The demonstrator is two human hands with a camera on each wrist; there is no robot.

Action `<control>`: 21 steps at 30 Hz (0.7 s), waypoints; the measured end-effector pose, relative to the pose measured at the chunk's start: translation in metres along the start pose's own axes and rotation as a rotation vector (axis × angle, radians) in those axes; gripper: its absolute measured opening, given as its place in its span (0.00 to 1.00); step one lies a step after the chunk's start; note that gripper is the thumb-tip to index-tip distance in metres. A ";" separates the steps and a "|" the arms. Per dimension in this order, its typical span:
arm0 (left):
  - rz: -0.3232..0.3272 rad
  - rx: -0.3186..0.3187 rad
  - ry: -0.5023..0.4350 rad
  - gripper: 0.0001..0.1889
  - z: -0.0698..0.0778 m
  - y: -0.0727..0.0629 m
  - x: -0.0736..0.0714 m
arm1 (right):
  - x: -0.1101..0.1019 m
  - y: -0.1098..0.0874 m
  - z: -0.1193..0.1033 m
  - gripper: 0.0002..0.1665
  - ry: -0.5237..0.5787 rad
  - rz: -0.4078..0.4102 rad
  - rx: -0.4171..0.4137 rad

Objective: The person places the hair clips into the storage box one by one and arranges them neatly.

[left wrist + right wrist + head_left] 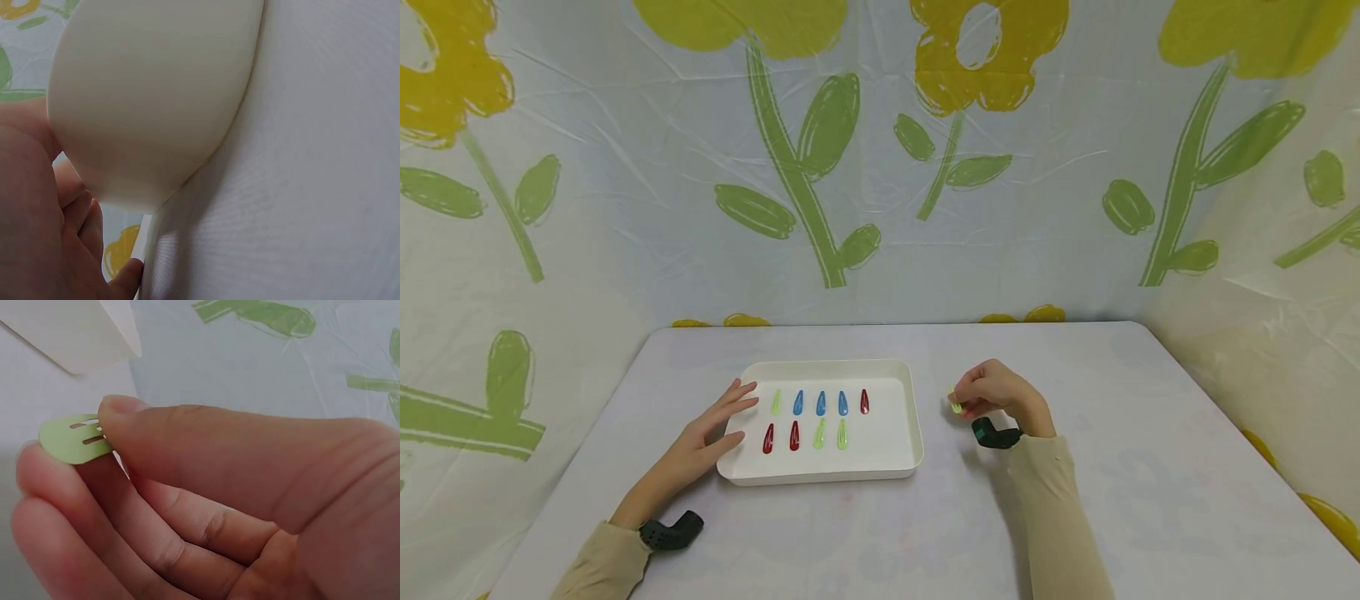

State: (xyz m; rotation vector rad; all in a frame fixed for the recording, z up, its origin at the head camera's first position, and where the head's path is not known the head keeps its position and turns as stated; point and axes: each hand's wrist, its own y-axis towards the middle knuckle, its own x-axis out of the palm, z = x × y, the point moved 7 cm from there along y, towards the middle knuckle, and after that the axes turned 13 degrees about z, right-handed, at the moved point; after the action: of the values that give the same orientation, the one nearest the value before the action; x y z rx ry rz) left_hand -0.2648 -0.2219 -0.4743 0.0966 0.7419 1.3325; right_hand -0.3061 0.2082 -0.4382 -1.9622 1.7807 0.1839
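Note:
Between thumb and fingers, my right hand point(996, 390) pinches a light green snap hair clip point(72, 439) just off the right side of a white tray point(916, 425). The clip's rounded, slotted end sticks out past the thumb in the right wrist view. My left hand point(703, 433) rests at the tray's left rim with its fingers spread, thumb and fingertips reaching over the edge. Inside lie two rows of hair clips: a green one point(777, 402), blue ones point(821, 403) and a red one point(864, 402) behind, red point(794, 435) and green ones point(819, 433) in front.
The tray stands on a pale table point(880, 533). A flower-printed curtain point(1045, 233) hangs behind the table and along its sides. Each wrist wears a black camera, such as the one on the right wrist point(994, 433).

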 end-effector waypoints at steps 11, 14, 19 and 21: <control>0.002 0.027 0.013 0.26 0.000 0.000 -0.001 | 0.006 0.001 -0.001 0.07 -0.017 -0.002 -0.010; 0.005 0.026 0.021 0.26 0.000 0.000 -0.001 | 0.007 0.002 -0.001 0.08 -0.026 0.001 -0.006; 0.005 0.016 0.021 0.26 0.000 0.000 -0.001 | 0.009 0.003 0.001 0.08 -0.029 0.008 -0.001; 0.006 0.014 0.017 0.26 0.001 0.000 -0.001 | 0.009 0.003 0.002 0.08 -0.026 0.007 -0.004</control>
State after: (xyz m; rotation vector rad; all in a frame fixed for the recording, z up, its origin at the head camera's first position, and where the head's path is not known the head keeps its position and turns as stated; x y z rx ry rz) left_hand -0.2646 -0.2221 -0.4733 0.0983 0.7661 1.3352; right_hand -0.3076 0.2006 -0.4443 -1.9474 1.7730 0.2138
